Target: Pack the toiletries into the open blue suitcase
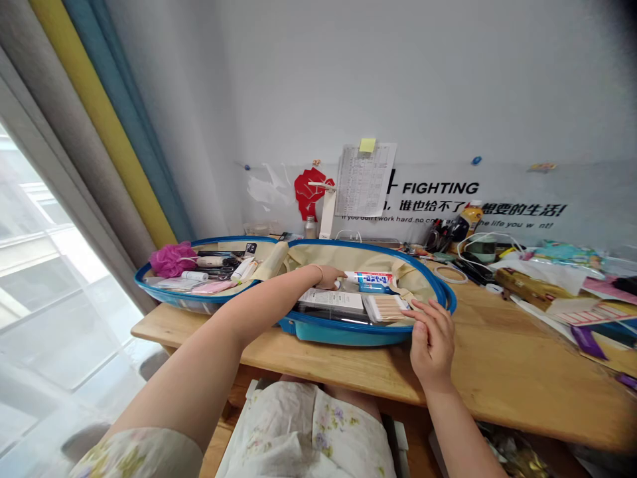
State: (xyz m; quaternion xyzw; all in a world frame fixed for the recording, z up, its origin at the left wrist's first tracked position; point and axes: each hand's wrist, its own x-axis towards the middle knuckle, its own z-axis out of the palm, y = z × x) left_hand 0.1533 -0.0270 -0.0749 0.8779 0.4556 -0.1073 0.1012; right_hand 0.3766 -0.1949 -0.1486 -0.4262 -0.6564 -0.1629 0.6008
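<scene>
An open blue case (348, 330) with a beige lining lies on a wooden desk (497, 378). My left hand (329, 276) reaches into its right half, fingers closed on the cap end of a white, blue and red toothpaste tube (371, 279). Below the tube lie a flat white box (331, 300) and a clear box of cotton swabs (387, 308). My right hand (432, 340) rests at the case's front right rim, fingers loosely together, touching the edge near the swabs and holding nothing. The left half (164, 292) holds a pink bath sponge (172, 259) and several tubes and pens.
The desk's right side is crowded with cables (478, 242), a roll of tape (450, 273), packets and papers (552, 279). A bottle (470, 218) and a paper sheet (365, 179) stand against the wall. Curtains and a window (50, 265) are at the left.
</scene>
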